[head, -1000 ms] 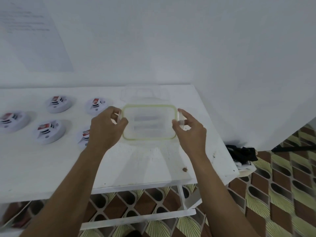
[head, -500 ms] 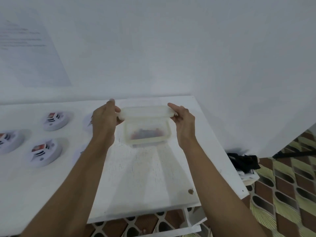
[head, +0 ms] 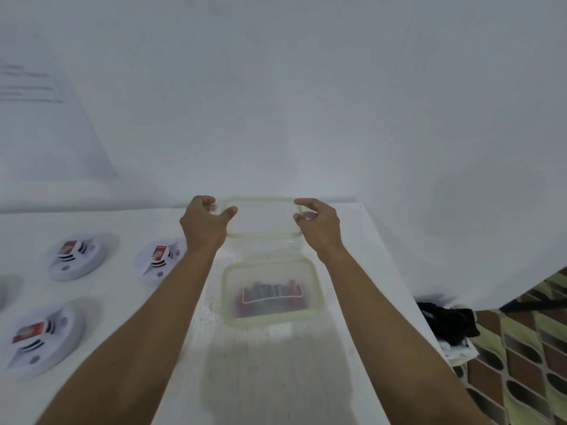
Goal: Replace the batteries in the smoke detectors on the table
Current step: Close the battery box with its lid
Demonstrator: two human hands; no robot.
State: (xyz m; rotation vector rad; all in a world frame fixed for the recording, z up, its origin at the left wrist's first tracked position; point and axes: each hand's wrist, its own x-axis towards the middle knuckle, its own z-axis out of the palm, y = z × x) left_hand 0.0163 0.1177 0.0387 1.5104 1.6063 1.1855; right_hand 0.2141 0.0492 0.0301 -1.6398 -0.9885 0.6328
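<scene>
Step in hand: opening the battery box. The lid [head: 264, 216] is off and needs to be put down out of the way.
Left hand [head: 204, 223]: its fingers [head: 206, 200] and thumb pinch the left end of the lid.
Right hand [head: 319, 223]: its fingers [head: 302, 203] curl round the right end, grasping it.
Lid: clear with a pale green seal, at the far end of the tabletop [head: 276, 378]. I cannot tell whether it touches the surface.
Doing it well: lay the lid flat at the far edge, beyond the container [head: 225, 289], so the near side is free for reaching in. Let go with both hands together so it does not tip.
Batteries [head: 270, 294]: a row of reddish cells in the open container, which sits between the forearms and near the right edge of the tabletop. They are blurred, so I cannot count them.
Smoke detectors [head: 76, 256]: white discs on the left of the tabletop, well apart from the container, each with a red-and-white piece on top.
Next, likely: one hand takes a cell and the other brings a detector near.
Surface: white painted tabletop, scuffed and speckled.
Room: plain white wall [head: 306, 102] behind, with a printed sheet [head: 36, 118] on it at far left. At right, a patterned tile floor [head: 527, 348] and a black bundle [head: 448, 320] lying low beside the table.
</scene>
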